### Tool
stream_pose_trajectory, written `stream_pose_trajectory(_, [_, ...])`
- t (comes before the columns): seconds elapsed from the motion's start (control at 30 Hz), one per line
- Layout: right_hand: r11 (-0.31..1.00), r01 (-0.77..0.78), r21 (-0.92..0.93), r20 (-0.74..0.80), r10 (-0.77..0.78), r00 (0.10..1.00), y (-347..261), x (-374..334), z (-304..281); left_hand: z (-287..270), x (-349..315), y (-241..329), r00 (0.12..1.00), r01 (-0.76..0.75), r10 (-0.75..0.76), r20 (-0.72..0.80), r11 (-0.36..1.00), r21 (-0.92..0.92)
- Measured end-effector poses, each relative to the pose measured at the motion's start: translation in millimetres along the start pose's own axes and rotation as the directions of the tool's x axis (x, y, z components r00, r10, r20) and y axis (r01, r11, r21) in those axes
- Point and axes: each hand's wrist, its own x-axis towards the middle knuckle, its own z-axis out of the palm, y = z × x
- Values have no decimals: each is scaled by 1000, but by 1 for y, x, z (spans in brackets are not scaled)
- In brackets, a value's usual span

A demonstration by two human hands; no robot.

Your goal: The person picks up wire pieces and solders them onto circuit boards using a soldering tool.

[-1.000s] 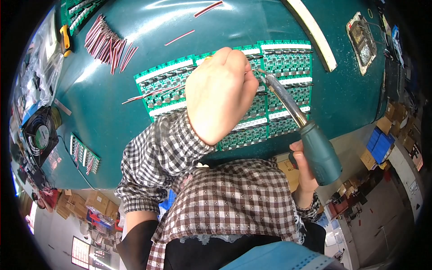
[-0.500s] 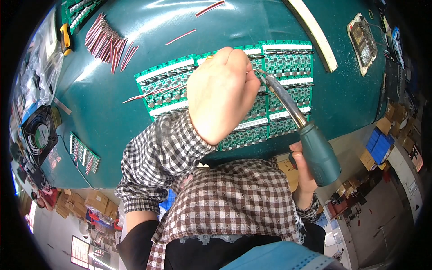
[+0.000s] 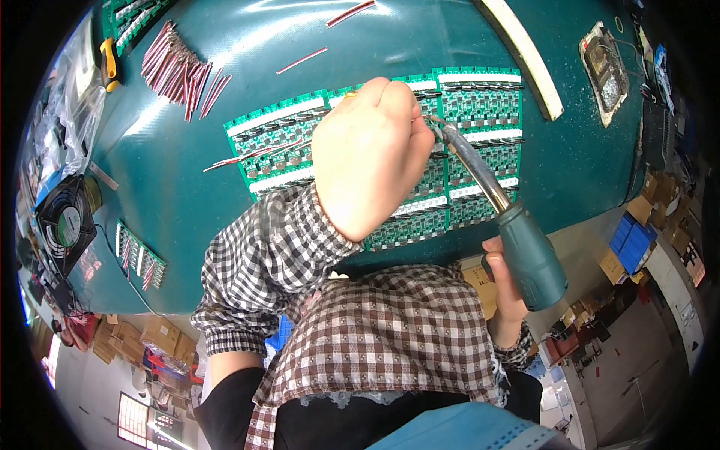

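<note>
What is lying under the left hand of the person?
Green circuit boards extend around the left hand; the parts directly beneath it are covered, so I cannot describe them.

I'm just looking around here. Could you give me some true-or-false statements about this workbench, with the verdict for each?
1. The right hand holds a soldering iron. True.
2. The soldering iron's handle is bright yellow. False: it is dark green.
3. The left hand is spread out flat. False: it is curled above the green circuit boards, its fingertips mostly hidden.
4. A black fan stands toward the left edge of the picture. True.
5. The pile of red-and-white wires lies to the right of the circuit boards under the hand. False: it lies to their upper left.
</note>
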Motion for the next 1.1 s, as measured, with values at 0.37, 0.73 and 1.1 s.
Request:
stream_pose_trajectory(0.37, [995, -43, 92, -48, 48, 998, -10, 2, 1, -2, -1, -2, 1000, -8, 8, 9, 1000, 0])
stream_pose_trajectory(0.73, [950, -132, 282, -146, 179, 973, -11, 0, 0, 1, 5, 6, 999, -31, 31, 18, 999, -11])
stream_pose_trajectory(1.1, [848, 490, 199, -770, -174, 614, -8, 27, -108, -9, 4, 14, 996, 42, -42, 74, 999, -2])
